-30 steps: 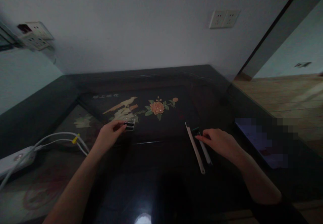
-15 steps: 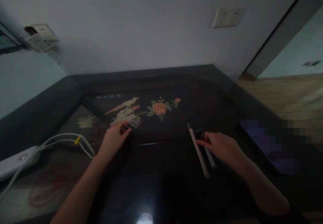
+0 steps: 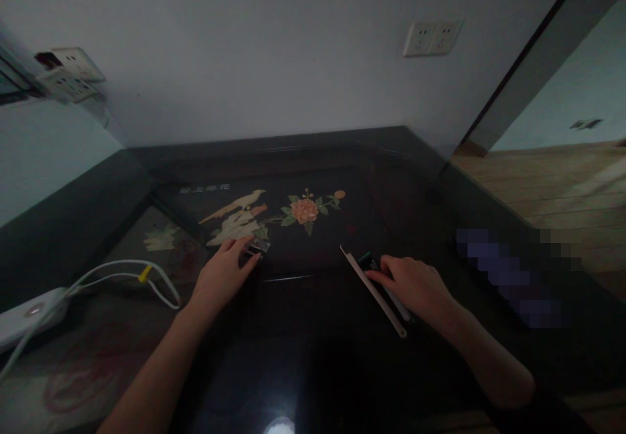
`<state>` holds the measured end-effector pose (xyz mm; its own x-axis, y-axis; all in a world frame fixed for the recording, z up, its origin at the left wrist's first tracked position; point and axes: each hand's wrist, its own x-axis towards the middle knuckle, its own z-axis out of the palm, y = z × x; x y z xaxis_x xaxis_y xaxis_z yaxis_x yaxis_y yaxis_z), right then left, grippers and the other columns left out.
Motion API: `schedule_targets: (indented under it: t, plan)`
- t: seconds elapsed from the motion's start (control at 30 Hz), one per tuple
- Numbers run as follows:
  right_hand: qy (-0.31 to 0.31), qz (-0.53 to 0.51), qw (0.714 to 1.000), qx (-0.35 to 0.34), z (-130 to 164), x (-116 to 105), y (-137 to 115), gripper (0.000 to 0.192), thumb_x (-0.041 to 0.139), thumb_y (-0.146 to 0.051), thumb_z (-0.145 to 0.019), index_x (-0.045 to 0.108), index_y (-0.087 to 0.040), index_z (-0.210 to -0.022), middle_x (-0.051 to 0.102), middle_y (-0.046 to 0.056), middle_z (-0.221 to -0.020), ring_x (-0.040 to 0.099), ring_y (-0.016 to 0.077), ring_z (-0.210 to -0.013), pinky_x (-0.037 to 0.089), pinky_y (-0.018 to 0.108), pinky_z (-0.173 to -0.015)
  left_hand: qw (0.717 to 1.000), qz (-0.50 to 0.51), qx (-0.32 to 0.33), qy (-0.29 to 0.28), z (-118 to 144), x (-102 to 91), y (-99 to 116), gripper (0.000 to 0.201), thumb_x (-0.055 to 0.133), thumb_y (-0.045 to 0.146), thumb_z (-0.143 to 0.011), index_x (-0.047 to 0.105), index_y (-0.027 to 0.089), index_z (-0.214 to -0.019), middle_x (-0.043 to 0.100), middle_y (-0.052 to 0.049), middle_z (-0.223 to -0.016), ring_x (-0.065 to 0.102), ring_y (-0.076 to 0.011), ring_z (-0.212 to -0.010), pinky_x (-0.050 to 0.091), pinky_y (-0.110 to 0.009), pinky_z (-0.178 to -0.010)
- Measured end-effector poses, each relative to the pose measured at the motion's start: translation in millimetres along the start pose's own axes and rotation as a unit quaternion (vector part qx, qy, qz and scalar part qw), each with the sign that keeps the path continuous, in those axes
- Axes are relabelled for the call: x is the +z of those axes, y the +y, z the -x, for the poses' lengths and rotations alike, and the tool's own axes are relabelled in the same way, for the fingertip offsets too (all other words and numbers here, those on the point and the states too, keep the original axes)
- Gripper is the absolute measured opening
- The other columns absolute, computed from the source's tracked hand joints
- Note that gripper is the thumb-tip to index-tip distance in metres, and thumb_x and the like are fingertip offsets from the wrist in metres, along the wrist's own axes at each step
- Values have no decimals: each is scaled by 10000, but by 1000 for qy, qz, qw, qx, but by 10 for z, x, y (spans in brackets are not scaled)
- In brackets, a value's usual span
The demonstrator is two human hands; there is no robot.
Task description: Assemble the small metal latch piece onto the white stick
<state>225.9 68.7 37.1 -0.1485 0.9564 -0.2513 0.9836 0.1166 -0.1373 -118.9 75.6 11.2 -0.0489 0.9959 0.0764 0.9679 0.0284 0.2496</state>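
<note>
My left hand is pinching a small shiny metal clip at frame centre, while my right hand's loosely curled fingers are touching the long pale flat strip running diagonally lower right.

A dark desk is showing a painted bird and flower. Left of the flower, a white power strip is lying with white cables. A wall socket is sitting above the flower.
</note>
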Motion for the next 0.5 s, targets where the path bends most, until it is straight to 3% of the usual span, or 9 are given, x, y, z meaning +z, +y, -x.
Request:
schedule_targets:
  t: [0.3, 0.5]
  plan:
    - [8, -25, 1000, -5, 23, -3, -21, 283, 552, -504, -888, 567, -224, -854, 718, 39, -795, 687, 237, -744, 289, 264, -526, 999, -4, 23, -32, 48, -42, 72, 515, 460, 477, -900, 543, 179, -1312, 643, -122, -1083, 660, -294, -891, 503, -381, -767]
    - [11, -154, 987, -45, 11, -46, 155, 322, 721, -404, -763, 500, -231, -923, 634, -22, -755, 624, 171, -661, 363, 256, -557, 994, 38, 81, -56, 46, -20, 72, 495, 576, 421, -849, 550, 222, -1302, 655, -87, -1074, 645, -261, -935, 504, -344, -793]
